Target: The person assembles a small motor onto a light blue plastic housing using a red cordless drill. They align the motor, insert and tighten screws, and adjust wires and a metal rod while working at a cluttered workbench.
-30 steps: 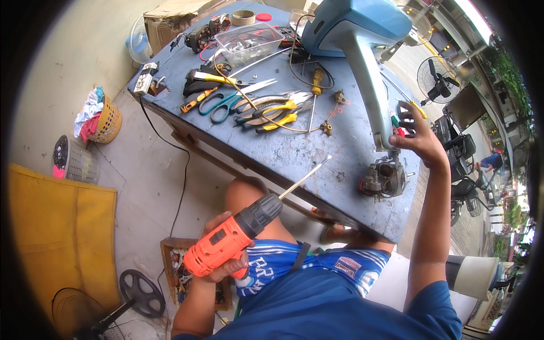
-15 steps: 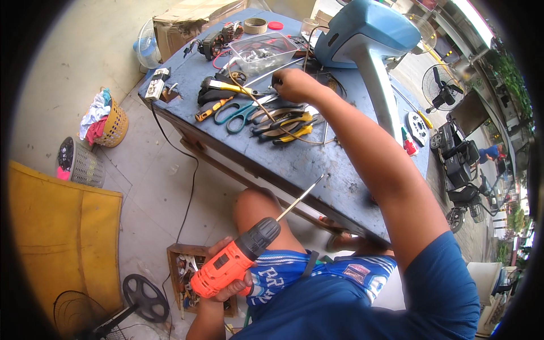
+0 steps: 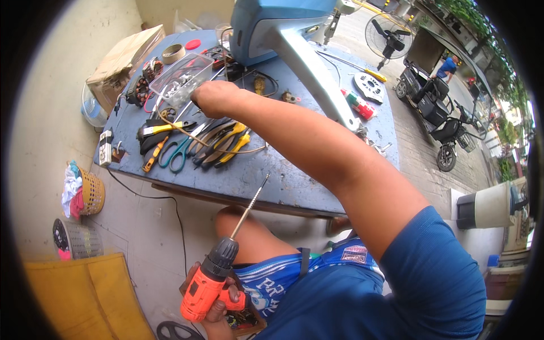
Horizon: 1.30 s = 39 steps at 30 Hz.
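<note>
My left hand (image 3: 217, 311) is wrapped around the handle of an orange cordless drill (image 3: 194, 299), low in front of me. Its long drill bit (image 3: 248, 208) slants up over the table's near edge. My right hand (image 3: 216, 98) reaches across the table, bent at the knuckles, beside a clear plastic tub (image 3: 187, 73) of small metal parts; its fingertips are hidden. Close by lie teal-handled scissors (image 3: 177, 156), a yellow utility knife (image 3: 164, 129), an orange screwdriver (image 3: 154, 154) and several yellow-and-black pliers (image 3: 233, 148).
A blue fan housing on a pale stand (image 3: 309, 71) rises from the blue table (image 3: 306, 181). A power strip (image 3: 106, 148) sits at the left corner, its cord hanging down. Baskets (image 3: 92, 192) stand on the floor. A three-wheeler (image 3: 436, 107) and a person (image 3: 447, 69) are outside.
My view has swung to the right. My right hand has shifted left, over to the tub's edge. The drill stays in my left hand, its bit pointing more upward.
</note>
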Available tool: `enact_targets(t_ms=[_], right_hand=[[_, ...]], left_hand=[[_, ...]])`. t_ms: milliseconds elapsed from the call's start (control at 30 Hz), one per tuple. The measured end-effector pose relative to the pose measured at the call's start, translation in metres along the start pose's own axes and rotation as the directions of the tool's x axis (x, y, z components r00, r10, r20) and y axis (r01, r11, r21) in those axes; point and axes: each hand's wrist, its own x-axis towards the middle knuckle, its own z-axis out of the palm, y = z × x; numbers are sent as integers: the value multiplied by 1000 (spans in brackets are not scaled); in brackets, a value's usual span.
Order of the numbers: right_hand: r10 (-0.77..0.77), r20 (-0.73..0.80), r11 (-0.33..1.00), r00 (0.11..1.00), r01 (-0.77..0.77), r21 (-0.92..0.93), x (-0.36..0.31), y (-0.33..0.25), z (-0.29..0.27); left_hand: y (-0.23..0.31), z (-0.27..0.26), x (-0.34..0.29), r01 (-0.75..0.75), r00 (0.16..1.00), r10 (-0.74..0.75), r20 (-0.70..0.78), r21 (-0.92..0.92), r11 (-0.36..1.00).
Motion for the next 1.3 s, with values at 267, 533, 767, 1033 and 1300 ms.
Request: enact_targets(t_ms=[267,533,767,1033,1300], right_hand=[[312,-435,600,844,180,780,-201,4,-29],[572,39,-572,820,364,734,-310,-22,6],[524,39,-805,851,479,350,-334,-20,32],[588,62,-740,807,506,443,-337,-36,52],[642,2,-675,767,564,476,-339,-33,53]], left_hand=[[-8,9,40,-37,984,58,167,-123,992],[-17,48,58,90,945,-50,322,-110,990],[-19,58,37,138,941,-100,325,-96,986],[-10,54,27,79,958,-88,274,44,996],[-18,58,33,323,924,-253,287,-229,919]])
